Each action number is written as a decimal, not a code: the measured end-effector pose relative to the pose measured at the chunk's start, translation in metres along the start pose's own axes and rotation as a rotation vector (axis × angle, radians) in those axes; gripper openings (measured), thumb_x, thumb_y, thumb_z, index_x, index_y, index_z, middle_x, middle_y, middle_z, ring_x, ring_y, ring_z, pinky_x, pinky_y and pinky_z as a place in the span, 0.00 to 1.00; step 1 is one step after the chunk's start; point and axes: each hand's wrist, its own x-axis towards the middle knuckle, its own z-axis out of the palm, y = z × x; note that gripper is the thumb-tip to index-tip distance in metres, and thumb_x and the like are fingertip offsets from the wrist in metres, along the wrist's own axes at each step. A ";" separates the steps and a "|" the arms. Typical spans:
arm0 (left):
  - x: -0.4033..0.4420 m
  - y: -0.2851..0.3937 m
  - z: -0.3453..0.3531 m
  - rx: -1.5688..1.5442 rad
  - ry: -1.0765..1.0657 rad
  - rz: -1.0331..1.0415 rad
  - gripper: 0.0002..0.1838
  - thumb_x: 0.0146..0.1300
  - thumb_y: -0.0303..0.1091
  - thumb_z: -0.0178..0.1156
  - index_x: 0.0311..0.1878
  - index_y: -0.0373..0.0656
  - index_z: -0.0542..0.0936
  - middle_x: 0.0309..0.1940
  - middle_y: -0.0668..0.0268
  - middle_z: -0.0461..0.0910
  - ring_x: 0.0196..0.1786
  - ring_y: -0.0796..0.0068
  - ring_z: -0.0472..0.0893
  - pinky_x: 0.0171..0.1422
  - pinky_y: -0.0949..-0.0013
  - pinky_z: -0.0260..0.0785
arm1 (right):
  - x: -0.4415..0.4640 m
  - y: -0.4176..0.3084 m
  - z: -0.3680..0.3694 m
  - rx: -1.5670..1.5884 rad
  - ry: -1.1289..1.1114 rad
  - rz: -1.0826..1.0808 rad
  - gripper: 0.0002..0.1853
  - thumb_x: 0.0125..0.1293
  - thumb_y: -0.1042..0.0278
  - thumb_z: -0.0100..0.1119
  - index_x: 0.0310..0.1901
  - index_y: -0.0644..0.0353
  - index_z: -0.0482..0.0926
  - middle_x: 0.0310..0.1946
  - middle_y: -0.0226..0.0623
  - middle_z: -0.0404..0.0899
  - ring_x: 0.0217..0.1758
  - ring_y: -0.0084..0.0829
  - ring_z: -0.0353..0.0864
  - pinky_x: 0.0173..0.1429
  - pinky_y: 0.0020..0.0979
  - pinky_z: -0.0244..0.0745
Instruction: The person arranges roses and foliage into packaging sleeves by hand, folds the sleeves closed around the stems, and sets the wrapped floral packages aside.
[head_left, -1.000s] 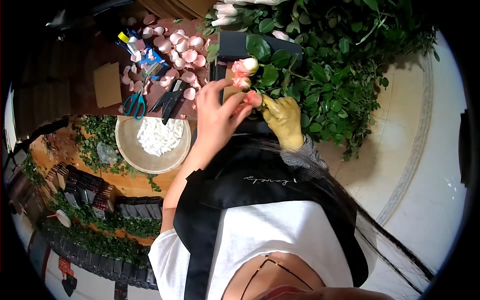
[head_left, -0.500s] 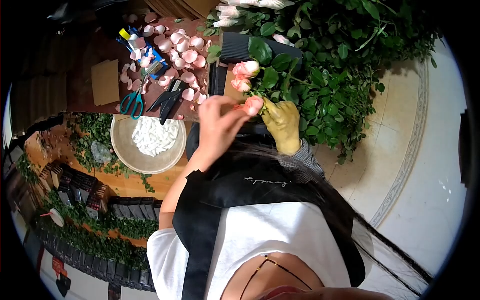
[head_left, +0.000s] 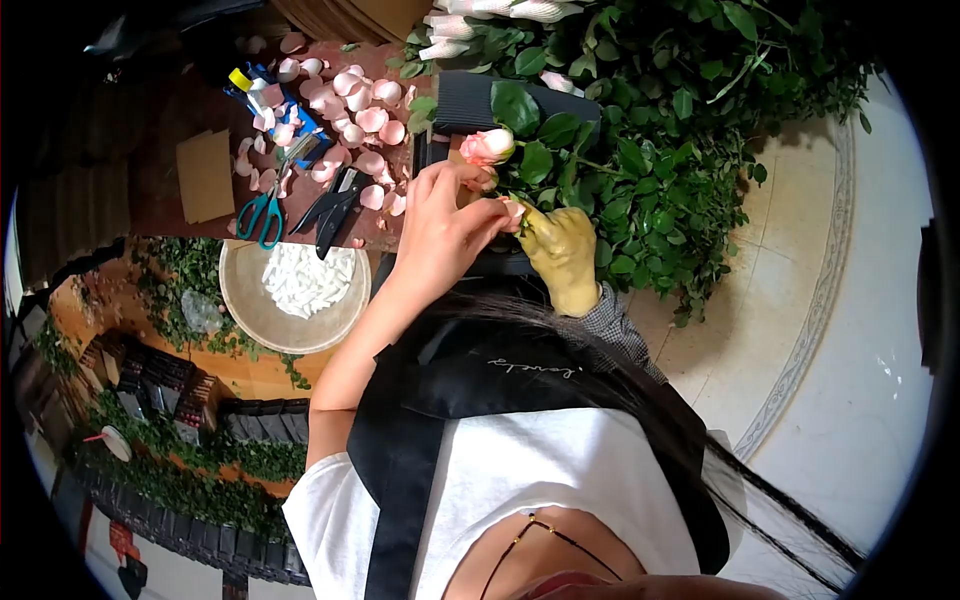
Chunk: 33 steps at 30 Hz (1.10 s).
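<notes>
My left hand [head_left: 445, 225], bare, pinches at the head of a pink rose [head_left: 513, 213], its fingers covering most of the bloom. My right hand [head_left: 562, 250], in a yellow glove, is closed around the same rose just below its head; the stem is hidden. Just beyond my fingers, another pink rose [head_left: 488, 147] lies with its leaves against a black ribbed box [head_left: 470, 100]. Part of a further bloom shows behind my left fingers.
Loose pink petals [head_left: 355, 100] cover a reddish table, with teal scissors [head_left: 262, 215], a black stapler [head_left: 338, 212] and brown card [head_left: 205, 177]. A bowl of white pieces [head_left: 235, 300] stands below its edge. Leafy stems [head_left: 690, 190] spread rightward; white-netted buds [head_left: 445, 48] lie at the back.
My left hand has moved slightly right and closed over the rose head, now hiding most of it. My gloved right hand stays nearly in place, holding the rose.
</notes>
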 end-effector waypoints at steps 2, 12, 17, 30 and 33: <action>0.000 -0.001 0.005 -0.085 0.000 -0.094 0.09 0.52 0.33 0.74 0.37 0.47 0.87 0.48 0.66 0.78 0.54 0.58 0.75 0.58 0.58 0.66 | 0.000 -0.001 0.001 -0.009 -0.007 0.018 0.22 0.51 0.69 0.70 0.51 0.50 0.87 0.17 0.31 0.75 0.23 0.35 0.76 0.35 0.37 0.71; -0.016 -0.019 -0.005 -0.179 0.048 -0.240 0.08 0.55 0.29 0.72 0.39 0.42 0.87 0.41 0.66 0.79 0.47 0.65 0.78 0.55 0.65 0.70 | 0.001 -0.001 0.000 -0.035 -0.014 -0.029 0.22 0.51 0.66 0.73 0.51 0.52 0.86 0.17 0.28 0.75 0.22 0.33 0.75 0.35 0.36 0.71; -0.009 -0.005 0.001 -0.115 0.034 -0.092 0.11 0.51 0.27 0.73 0.40 0.43 0.87 0.42 0.66 0.79 0.48 0.63 0.77 0.57 0.64 0.68 | -0.002 0.002 0.005 -0.063 -0.037 -0.005 0.20 0.52 0.67 0.73 0.49 0.53 0.86 0.18 0.29 0.75 0.22 0.32 0.75 0.34 0.35 0.70; -0.025 -0.036 -0.033 0.441 0.183 -0.415 0.12 0.64 0.38 0.68 0.30 0.40 0.84 0.24 0.59 0.75 0.31 0.55 0.77 0.40 0.58 0.68 | -0.004 0.003 0.006 0.003 0.037 -0.032 0.22 0.52 0.69 0.72 0.52 0.54 0.86 0.19 0.32 0.76 0.25 0.35 0.76 0.36 0.37 0.71; -0.031 -0.034 -0.021 0.051 0.159 -0.507 0.08 0.69 0.33 0.63 0.40 0.37 0.84 0.33 0.58 0.83 0.29 0.65 0.83 0.35 0.67 0.73 | -0.001 0.000 0.004 0.009 -0.012 0.005 0.21 0.54 0.68 0.71 0.52 0.52 0.85 0.21 0.33 0.77 0.26 0.36 0.77 0.37 0.38 0.71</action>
